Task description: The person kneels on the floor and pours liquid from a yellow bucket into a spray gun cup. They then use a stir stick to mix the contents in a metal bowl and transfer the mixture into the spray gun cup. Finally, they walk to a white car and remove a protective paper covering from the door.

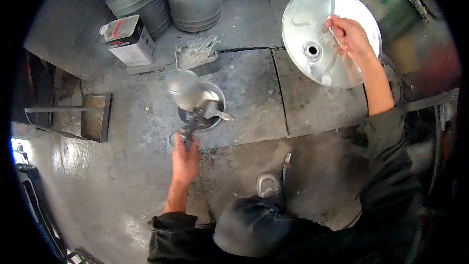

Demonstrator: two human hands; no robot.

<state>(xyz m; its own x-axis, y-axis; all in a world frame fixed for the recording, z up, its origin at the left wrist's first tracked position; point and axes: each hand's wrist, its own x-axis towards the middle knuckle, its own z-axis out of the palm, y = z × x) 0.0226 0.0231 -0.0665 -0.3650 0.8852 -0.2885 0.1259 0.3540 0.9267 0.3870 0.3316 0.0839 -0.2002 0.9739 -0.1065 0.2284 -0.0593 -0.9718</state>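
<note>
My left hand (185,159) is wrapped round the grip of a spray gun (189,126). A blurred, rounded cup (184,89) tops the gun. Behind and partly under it, a metal bowl (220,97) rests on the floor with a flat-ended tool (220,113) across it. At the right, my closed right hand (349,36) pinches a thin metal handle (335,36) over the middle of a shiny round drum top (305,17). A collared hole (312,50) shows in that top. Whether the drum top is loose or part of a drum I cannot tell.
Two grey metal drums (195,0) stand at the back left. Before them are a rectangular can (131,44) and a small tray of thin strips (195,57). A metal dustpan-like tray (96,117) lies left. My shoe (267,185) is beside a hose end (287,159).
</note>
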